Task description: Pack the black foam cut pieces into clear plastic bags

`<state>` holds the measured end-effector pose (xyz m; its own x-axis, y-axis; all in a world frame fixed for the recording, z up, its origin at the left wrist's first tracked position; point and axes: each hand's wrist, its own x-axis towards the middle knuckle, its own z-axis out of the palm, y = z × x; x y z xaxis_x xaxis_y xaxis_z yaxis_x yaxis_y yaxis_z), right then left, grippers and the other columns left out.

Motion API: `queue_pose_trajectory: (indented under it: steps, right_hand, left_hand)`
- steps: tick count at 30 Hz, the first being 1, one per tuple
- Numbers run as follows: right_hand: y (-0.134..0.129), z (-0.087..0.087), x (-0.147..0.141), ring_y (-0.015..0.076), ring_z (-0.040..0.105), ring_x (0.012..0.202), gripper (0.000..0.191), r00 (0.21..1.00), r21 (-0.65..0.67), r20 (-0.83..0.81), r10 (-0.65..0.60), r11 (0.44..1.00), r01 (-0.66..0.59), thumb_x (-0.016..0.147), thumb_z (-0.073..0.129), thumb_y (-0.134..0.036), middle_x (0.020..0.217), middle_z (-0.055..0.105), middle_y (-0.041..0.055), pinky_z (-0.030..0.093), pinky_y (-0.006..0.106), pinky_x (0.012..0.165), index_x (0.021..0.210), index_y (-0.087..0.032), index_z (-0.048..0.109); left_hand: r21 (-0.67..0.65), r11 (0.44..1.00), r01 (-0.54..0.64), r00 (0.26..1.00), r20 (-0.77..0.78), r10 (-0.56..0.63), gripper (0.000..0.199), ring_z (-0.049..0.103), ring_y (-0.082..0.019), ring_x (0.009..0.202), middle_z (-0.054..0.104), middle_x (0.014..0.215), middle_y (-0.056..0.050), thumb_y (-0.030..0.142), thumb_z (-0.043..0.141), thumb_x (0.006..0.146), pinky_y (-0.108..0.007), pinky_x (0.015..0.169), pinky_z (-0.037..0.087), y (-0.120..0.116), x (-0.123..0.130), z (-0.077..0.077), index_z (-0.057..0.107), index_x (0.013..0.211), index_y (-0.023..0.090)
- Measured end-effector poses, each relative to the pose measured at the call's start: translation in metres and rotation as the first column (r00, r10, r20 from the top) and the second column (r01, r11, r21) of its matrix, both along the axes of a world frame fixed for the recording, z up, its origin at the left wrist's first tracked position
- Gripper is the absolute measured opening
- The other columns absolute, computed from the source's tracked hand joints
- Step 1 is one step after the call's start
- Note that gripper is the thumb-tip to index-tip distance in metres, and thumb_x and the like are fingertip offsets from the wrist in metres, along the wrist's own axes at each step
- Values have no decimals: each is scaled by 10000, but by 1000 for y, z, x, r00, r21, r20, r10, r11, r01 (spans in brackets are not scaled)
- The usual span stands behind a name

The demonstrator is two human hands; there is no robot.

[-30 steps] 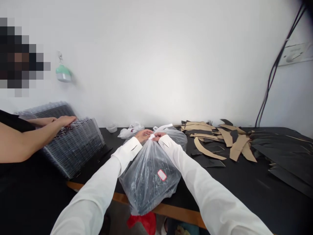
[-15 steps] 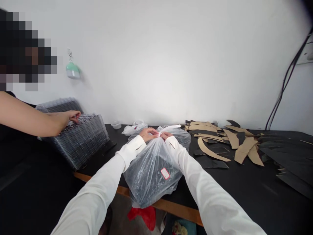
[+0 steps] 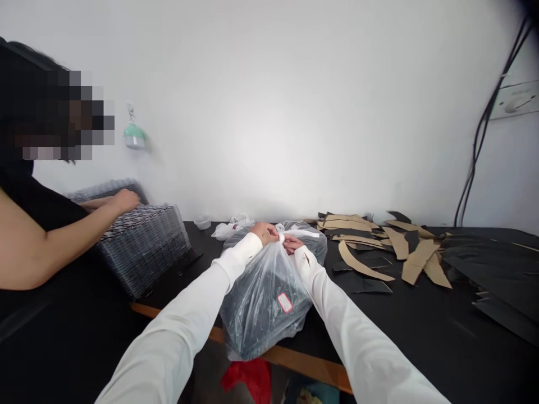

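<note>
A clear plastic bag point(image 3: 265, 303) stuffed with dark material sits on the black table, with a small red-edged white label point(image 3: 285, 302) on its front. My left hand point(image 3: 265, 233) and my right hand point(image 3: 292, 243) meet at the bag's gathered neck, gripping its twisted plastic. White bag handles point(image 3: 301, 233) stretch across the top near my right hand. White sleeves cover both my arms. The bag's contents are blurred by the plastic.
A co-worker's hand point(image 3: 126, 200) rests on a tall stack of clear ribbed trays point(image 3: 143, 249) at left. Tan and black cut sheet pieces point(image 3: 379, 241) lie at right. A crumpled white bag point(image 3: 231, 229) and small cup point(image 3: 202, 223) stand behind.
My hands stay on the bag's neck, drawn closer around the twist. The view has swung slightly, and the co-worker's arm has shifted on the tray stack.
</note>
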<state>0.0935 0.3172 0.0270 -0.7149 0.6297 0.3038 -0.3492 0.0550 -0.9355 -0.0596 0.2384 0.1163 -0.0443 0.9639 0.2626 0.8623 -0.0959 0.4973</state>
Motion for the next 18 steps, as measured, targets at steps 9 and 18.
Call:
queue_pose_trajectory:
  steps: [9,18]
  right_hand:
    - [-15,3,5,121,607,775,307,995,31,-75,-71,997,74,932,564,-366,1004,620,41,547,291,670,1155,-155,566]
    - [-25,4,-25,163,610,935,277,941,248,98,-325,923,293,921,581,-343,1147,603,71,550,353,791,1138,-171,590]
  left_hand:
    - [-19,1000,14,998,68,-12,261,599,-217,1056,599,1211,-86,336,577,930,-427,912,516,-14,10,-25,612,1132,176]
    - [-44,995,-87,962,254,96,301,624,-203,993,612,1172,-87,350,567,936,-407,852,545,-37,-11,-25,589,1169,160]
